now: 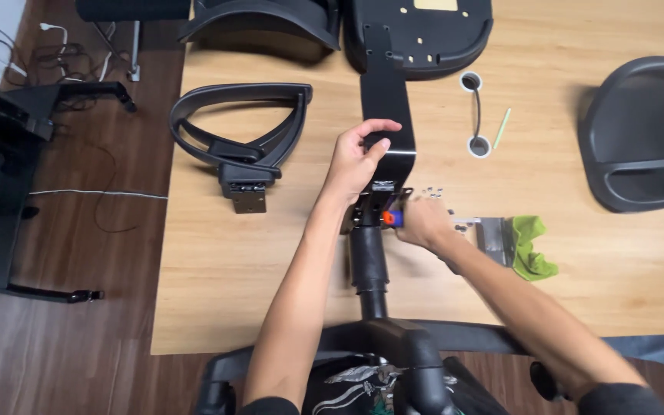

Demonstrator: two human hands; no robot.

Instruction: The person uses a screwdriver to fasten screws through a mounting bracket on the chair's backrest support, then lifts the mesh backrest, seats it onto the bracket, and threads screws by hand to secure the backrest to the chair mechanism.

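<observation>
My left hand (356, 157) grips the side of a black bent metal bracket (384, 100) that runs from a black chair seat (420, 34) down toward me. My right hand (421, 221) is closed around a small orange and blue tool (391, 218) at the bracket's lower end. Below that joint a black gas cylinder (368, 265) rises from the chair's star base (393, 346) near my body. Several small screws (433, 190) lie just right of the bracket.
The wooden table (217, 261) also carries a black armrest (241, 146) at left, a chair backrest (643, 131) at right, a green cloth (530, 246), a metal plate (493, 237) and a green stick (502, 127). Dark floor with cables lies to the left.
</observation>
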